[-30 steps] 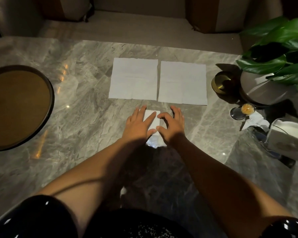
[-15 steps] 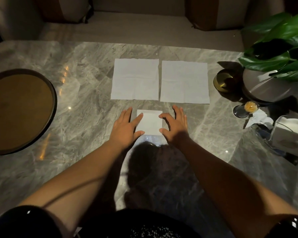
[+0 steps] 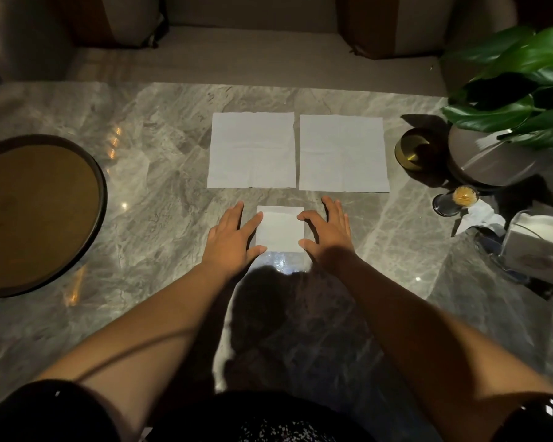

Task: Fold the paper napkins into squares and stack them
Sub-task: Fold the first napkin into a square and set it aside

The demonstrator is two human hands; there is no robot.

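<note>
Right now the folded napkin [image 3: 280, 229] lies flat on the marble surface [image 3: 160, 199] directly between the two hands, a small near-square with no marked long axis. The left hand [image 3: 232, 237] rests open and flat at its left edge, forefinger and thumb touching the paper; the right hand [image 3: 328, 232] is also open, fingers spread, its forefinger and thumb tips at the right edge. Neither hand grips anything.

Just beyond the fingertips, farther from the person, two unfolded napkins lie side by side and nearly touching each other: the left sheet [image 3: 252, 150] and the right sheet [image 3: 343, 153]. Each sits roughly straight ahead of the hand on its own side, so each hand is about equally near its own sheet, and the gap between the sheets lines up close to the folded square. Judging by that, one fold looks finished and two sheets remain; reaching forward over the square would be the likely next need.

Nothing stands between the hands and the sheets. Off to the left is a round tray [image 3: 35, 215], well apart. To the right, a brass cup [image 3: 411, 149], a plant pot [image 3: 492, 161], a small toothpick jar [image 3: 457, 200] and a tissue holder [image 3: 538, 247] crowd the edge, the cup nearest the right sheet, so a careless sweep of that sheet could brush it
</note>
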